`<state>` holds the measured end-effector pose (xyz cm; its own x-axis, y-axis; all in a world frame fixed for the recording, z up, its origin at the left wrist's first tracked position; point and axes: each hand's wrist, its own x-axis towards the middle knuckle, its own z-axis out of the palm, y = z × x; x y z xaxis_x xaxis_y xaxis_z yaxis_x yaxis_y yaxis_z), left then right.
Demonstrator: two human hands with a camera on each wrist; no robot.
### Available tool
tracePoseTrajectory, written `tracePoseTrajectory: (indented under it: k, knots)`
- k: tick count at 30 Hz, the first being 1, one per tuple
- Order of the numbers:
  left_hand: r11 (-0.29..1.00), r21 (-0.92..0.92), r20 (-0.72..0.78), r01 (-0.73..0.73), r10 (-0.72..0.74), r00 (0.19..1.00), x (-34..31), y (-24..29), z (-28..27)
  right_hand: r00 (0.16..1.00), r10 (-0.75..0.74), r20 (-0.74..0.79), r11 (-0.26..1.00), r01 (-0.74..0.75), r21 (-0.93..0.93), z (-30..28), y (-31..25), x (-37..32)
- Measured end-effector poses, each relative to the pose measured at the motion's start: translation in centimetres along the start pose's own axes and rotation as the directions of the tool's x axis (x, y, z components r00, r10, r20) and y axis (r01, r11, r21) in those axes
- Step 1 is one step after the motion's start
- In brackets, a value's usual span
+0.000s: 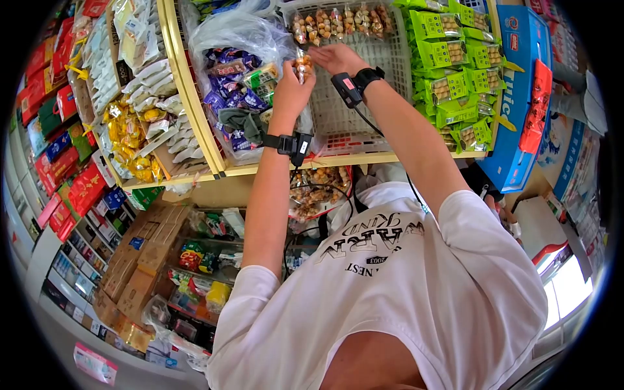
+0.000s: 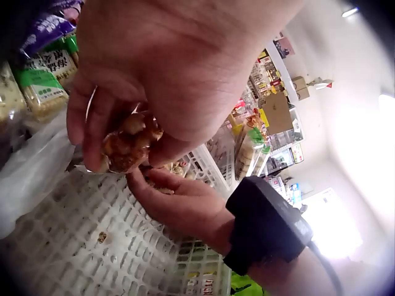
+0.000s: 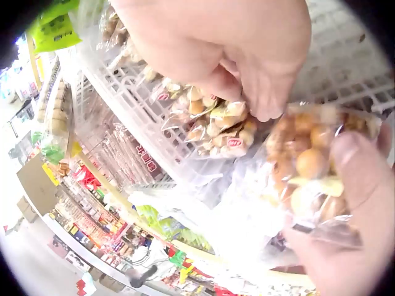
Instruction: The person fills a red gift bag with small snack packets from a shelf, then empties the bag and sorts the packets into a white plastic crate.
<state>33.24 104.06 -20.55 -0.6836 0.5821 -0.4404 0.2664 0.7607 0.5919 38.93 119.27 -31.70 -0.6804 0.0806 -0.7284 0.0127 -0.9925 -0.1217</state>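
Note:
In the head view, the left hand [image 1: 292, 88] pinches a small clear packet of brown, round snacks [image 1: 303, 65] over the left side of a white mesh basket [image 1: 351, 104]. Thumb and fingers hold the packet's sides in the left wrist view, with the left hand [image 2: 160, 74] above it. Close to its right, the right hand [image 1: 341, 60] reaches across the basket, its fingers extended and their tips near the packet. A row of similar packets [image 3: 213, 120] lies under and beside the right hand [image 3: 241, 49] in the right wrist view. Whether its fingertips touch one is unclear.
Left of the basket, a plastic bag [image 1: 240, 32] holds purple and green packets. Green snack packs [image 1: 448, 58] fill the section to the right, beside a blue box [image 1: 520, 97]. A yellow shelf edge [image 1: 364, 159] runs along the near side, with boxes and goods below.

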Motion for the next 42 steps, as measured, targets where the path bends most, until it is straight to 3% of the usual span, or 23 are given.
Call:
tracePoseTrajectory:
  k: [1,3,4,6,7,8,9,10,12,13,16,18,20,26,31,34,38,42]
  knots:
    - [1.000,-0.017,-0.005,0.008,-0.008,1.000,-0.2,0.0,0.0,1.000,0.000,0.002,1.000,0.000,-0.002,0.1,-0.2,0.9]
    - [0.999,-0.032,-0.012,0.014,-0.014,1.000,-0.7,0.4,-0.5,0.998,-0.048,-0.050,0.985,0.056,0.162,2.2,-0.9,1.4]
    - [0.998,-0.051,0.003,0.043,-0.043,0.999,-1.0,0.5,-0.8,0.987,-0.162,0.012,0.962,0.161,-0.222,2.6,-1.0,0.9]
    - [0.996,-0.067,0.020,0.063,-0.062,0.998,-1.2,0.9,-1.4,0.946,-0.222,0.237,0.688,0.324,-0.649,-3.1,-0.1,7.5]
    - [0.994,-0.072,0.031,0.082,-0.080,0.996,-1.4,0.9,-1.6,0.945,-0.223,0.238,0.688,0.325,-0.649,-1.7,-0.2,5.7]
    - [0.992,-0.076,0.041,0.102,-0.099,0.994,-1.6,0.6,-1.8,0.978,-0.208,0.034,0.890,0.203,-0.408,1.1,-0.4,2.2]
    - [0.992,-0.073,0.042,0.102,-0.099,0.994,-1.7,0.1,-1.8,0.980,-0.123,-0.155,0.989,0.108,-0.099,2.9,-0.4,0.0]
    - [0.996,-0.075,0.008,0.058,-0.057,0.998,-1.7,-0.7,-1.5,0.980,-0.124,-0.156,0.989,0.110,-0.097,2.1,0.0,0.0]
    - [0.997,-0.081,-0.029,-0.002,-0.001,1.000,-1.6,-1.2,-1.4,0.993,-0.106,-0.046,0.922,0.081,-0.379,0.4,-0.1,0.0]
    - [0.996,-0.089,-0.042,0.006,-0.010,0.999,-1.9,-1.3,-1.3,0.984,-0.136,-0.112,0.931,0.088,-0.354,-0.1,0.3,-0.9]
    - [0.990,-0.141,-0.064,-0.016,0.007,0.998,-2.5,-1.6,-0.7,0.985,-0.101,-0.139,0.932,0.045,-0.359,-2.0,0.3,-3.2]
    - [0.979,-0.193,0.000,0.068,-0.070,0.998,-3.2,-1.5,-0.5,0.979,-0.120,-0.164,0.937,0.057,-0.346,-2.2,-0.1,-6.2]
    - [0.981,-0.191,-0.019,0.030,-0.034,0.999,-4.0,-1.2,-0.5,0.977,-0.116,-0.178,0.919,0.037,-0.392,-2.5,-0.8,-8.6]
    - [0.947,-0.321,-0.002,0.012,-0.014,1.000,-6.5,-2.0,-0.9,0.964,-0.223,-0.143,0.902,0.148,-0.404,-4.1,-0.3,-14.4]
    - [0.891,-0.453,-0.001,-0.034,0.037,0.999,-11.1,-2.5,-3.5,0.964,-0.244,-0.105,0.903,0.186,-0.387,-4.0,2.3,-18.6]
    - [0.829,-0.546,-0.079,-0.122,0.095,0.992,-14.5,-4.3,-4.9,0.961,-0.258,-0.100,0.895,0.199,-0.398,-4.1,4.7,-19.8]
    - [0.787,-0.607,-0.065,-0.109,0.087,0.994,-20.3,-7.2,-6.8,0.972,-0.224,-0.076,0.914,0.183,-0.362,-4.9,7.6,-20.4]
    - [0.890,-0.447,-0.085,-0.097,0.065,0.994,-25.7,-9.9,-7.3,0.972,-0.204,-0.114,0.909,0.145,-0.391,-3.4,9.5,-21.3]
